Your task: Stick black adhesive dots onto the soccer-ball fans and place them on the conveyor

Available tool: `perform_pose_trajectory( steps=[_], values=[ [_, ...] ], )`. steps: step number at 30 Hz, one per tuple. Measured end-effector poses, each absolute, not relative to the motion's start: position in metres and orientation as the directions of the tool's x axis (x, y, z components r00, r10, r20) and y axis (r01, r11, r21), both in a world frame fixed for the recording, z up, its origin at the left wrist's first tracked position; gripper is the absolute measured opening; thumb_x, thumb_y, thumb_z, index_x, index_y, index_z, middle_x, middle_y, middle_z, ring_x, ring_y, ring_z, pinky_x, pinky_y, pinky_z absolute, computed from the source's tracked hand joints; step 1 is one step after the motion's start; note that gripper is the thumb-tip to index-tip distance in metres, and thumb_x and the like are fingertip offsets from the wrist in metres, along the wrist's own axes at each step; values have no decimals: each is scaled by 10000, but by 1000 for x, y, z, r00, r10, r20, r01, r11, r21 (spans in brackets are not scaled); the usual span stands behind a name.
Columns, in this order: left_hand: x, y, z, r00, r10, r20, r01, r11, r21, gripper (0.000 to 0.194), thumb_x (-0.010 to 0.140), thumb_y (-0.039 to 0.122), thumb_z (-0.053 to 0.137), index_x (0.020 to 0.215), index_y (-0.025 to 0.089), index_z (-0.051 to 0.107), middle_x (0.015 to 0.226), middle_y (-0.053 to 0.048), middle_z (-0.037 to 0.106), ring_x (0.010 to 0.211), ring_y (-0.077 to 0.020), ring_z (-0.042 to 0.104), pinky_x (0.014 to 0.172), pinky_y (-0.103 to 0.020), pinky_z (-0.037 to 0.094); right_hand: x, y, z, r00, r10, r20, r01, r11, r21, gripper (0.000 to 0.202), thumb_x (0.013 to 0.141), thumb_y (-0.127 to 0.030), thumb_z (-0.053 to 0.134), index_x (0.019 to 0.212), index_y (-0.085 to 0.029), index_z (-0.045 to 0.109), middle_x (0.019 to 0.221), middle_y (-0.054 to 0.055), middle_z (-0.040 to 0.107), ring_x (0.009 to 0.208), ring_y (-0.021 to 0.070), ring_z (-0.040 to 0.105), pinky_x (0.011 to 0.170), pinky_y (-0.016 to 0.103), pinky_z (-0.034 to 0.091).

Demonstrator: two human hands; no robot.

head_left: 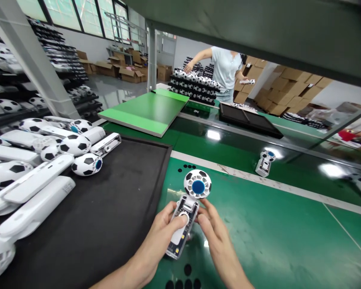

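Between my hands is a small handheld fan with a black-and-white football-patterned head [197, 184] and a blue centre. Its handle [180, 233] faces up, showing a dark circuit board under a clear cover. My left hand [161, 233] is closed round the handle's left side, thumb pressed on the round white part. My right hand [213, 226] grips the handle's right edge near the neck, its fingertips partly hidden behind it. To the left, a black tray [132, 192] carries several similar white fans [42, 184], lying on their sides and piled together.
Round black pads [187, 269] lie on the green table [276, 233]. Another fan [265, 163] lies on the dark green strip [228, 150] beyond the white rail. A green board [150, 110] sits farther back. Behind it, a co-worker [225, 68] reaches over stacked trays [194, 90]. A shelf [258, 32] overhangs.
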State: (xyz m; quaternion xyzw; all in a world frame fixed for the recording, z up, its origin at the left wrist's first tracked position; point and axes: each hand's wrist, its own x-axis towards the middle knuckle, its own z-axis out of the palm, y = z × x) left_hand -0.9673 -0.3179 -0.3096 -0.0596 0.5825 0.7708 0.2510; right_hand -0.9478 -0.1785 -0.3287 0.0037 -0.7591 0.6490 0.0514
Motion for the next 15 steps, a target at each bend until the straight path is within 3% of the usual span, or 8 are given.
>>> perform_pose_trajectory(
  steps=[3,5,8,10,12,13,15],
  values=[
    [-964,-298,-306,-869,280,-407,-472,-227,852,221,711,353,547,847,184,507,669,18,495,573,-138,494,544,-256,424,-959,-179,-323,-996,58,-61,65,77,-995,395,832,-497,527,1107,-217,571,967,69,689,885,238,649,659,307,558],
    [-970,-286,-302,-889,268,-370,-425,-188,885,233,731,349,502,891,183,538,708,-9,540,610,-165,523,573,-286,434,-972,-175,-317,-980,105,-169,172,14,-985,449,745,-544,608,1047,-211,603,922,67,699,838,251,654,619,316,551],
    [-989,-299,-290,-943,213,-256,-256,30,966,379,734,421,566,1010,168,626,870,-100,638,834,-282,573,772,-389,422,-1015,-159,-309,-939,66,-338,329,-118,-937,464,602,-558,691,911,-214,651,928,97,700,868,293,652,696,386,537],
    [-991,-338,-275,-996,61,-70,-52,256,965,526,710,445,638,1164,182,601,1024,-140,638,984,-341,530,906,-435,349,-1060,-141,-307,-927,123,-354,341,-116,-933,366,577,-535,674,800,-245,656,931,135,684,901,302,642,696,404,501],
    [-977,-394,-263,-960,-156,230,101,577,811,475,724,428,643,1137,194,624,1098,-148,615,1046,-353,486,969,-446,287,-1110,-118,-307,-921,289,-261,270,-10,-963,246,583,-501,647,686,-282,607,929,173,657,931,294,630,682,419,458],
    [-964,-424,-259,-915,-286,286,19,677,736,386,720,420,647,1036,201,659,1042,-144,623,1019,-360,491,956,-460,289,-1134,-106,-307,-904,384,-188,240,91,-967,216,597,-494,629,638,-293,564,902,191,645,932,297,627,663,436,439],
    [-937,-480,-259,-818,-494,296,-248,766,593,386,647,460,698,909,179,658,904,-158,611,1042,-440,451,967,-541,236,-1173,-84,-306,-894,448,-24,229,409,-883,302,703,-509,545,516,-288,458,771,205,613,911,301,627,638,459,413]
  ],
)
